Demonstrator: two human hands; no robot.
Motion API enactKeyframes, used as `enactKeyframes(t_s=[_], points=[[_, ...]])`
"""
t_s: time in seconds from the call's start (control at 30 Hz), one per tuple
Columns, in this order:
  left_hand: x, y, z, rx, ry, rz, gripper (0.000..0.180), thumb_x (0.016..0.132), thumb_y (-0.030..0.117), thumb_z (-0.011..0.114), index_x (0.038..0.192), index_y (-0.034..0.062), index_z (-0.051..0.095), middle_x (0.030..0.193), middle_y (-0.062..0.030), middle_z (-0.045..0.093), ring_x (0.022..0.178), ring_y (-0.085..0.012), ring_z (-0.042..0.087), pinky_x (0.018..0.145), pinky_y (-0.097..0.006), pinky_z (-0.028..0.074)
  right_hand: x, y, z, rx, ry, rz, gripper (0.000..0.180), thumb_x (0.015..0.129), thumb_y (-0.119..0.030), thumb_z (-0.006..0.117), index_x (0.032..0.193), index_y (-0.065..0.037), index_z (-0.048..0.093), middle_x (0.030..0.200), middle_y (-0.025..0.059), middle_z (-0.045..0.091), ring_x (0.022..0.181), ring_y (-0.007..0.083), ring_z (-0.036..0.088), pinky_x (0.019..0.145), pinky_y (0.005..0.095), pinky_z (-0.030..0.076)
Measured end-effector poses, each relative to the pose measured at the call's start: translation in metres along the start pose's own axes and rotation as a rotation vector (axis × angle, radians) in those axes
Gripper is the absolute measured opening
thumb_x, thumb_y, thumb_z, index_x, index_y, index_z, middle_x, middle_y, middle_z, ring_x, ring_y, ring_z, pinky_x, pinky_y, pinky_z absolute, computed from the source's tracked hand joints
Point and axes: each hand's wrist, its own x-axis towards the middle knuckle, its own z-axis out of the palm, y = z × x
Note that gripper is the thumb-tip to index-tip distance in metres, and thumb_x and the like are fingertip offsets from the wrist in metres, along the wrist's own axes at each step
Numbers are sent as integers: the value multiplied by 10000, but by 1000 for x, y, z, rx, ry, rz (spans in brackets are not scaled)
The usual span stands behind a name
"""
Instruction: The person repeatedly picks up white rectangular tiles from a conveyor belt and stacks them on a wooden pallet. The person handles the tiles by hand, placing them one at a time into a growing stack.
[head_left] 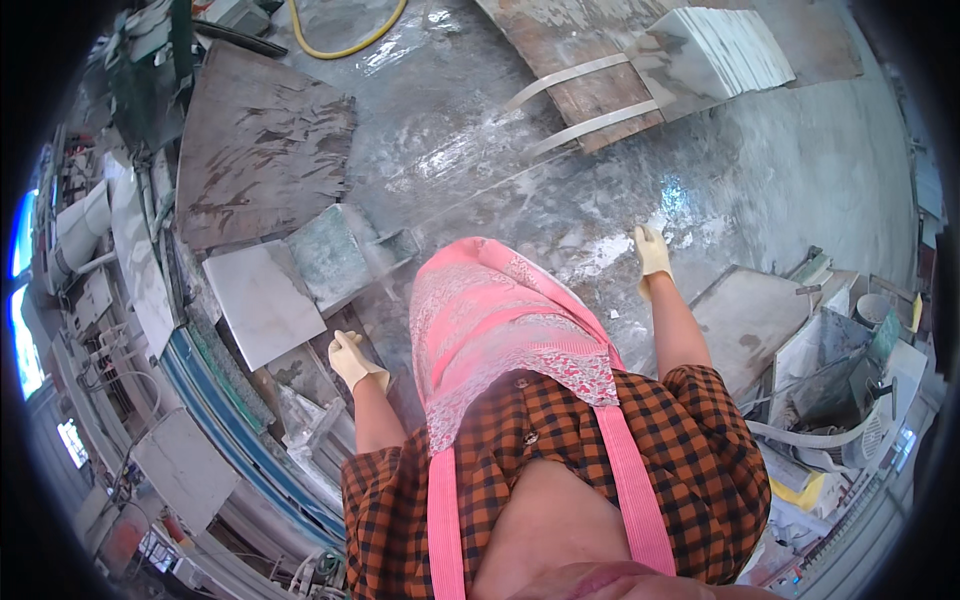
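Checked orange-and-black shirt [560,450] and pink apron straps [630,480] are filling the lower middle, nearest the camera, and a pink patterned cloth [500,320] is hanging over the front and hiding whatever lies directly below it. Both hands are wearing pale yellow gloves. The left hand [352,358] is hanging loosely curled and holding nothing, just beside a white stone tile [262,300] that is lying among stacked slabs; whether the glove is touching anything is hard to make out. The right hand [652,252] is reaching out with fingers fairly straight and together, also holding nothing, over the wet grey floor [780,170]. Farther left, a greenish slab [330,255] is leaning by the white tile, and a large brown slab [260,150] is lying beyond it. At the right edge, clutter including a white bucket [872,308] is blurring toward the rim. Farthest off, a stack of white tiles [720,50] is resting on a board, and a yellow hose [350,40] is being cut off by the top edge.
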Motion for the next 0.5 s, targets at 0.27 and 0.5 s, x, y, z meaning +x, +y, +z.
enactKeyframes(t_s=[0.27,0.5], points=[[85,9,-77,-138,-15,-67,257,991,321,555,1022,65,569,921,-35,604,897,-143,552,836,-328,435,-56,-165,78,242,35,-73,416,930,-302,575,1271,-67,610,1248,165,640,1178,307,599,999,366,451],[163,44,-124,-171,-289,37,309,1016,368,488,1039,74,582,939,-28,631,920,-138,560,819,-307,428,-135,-217,102,-44,85,-86,330,929,-326,548,1118,-77,655,1120,174,660,1053,362,613,894,420,478]])
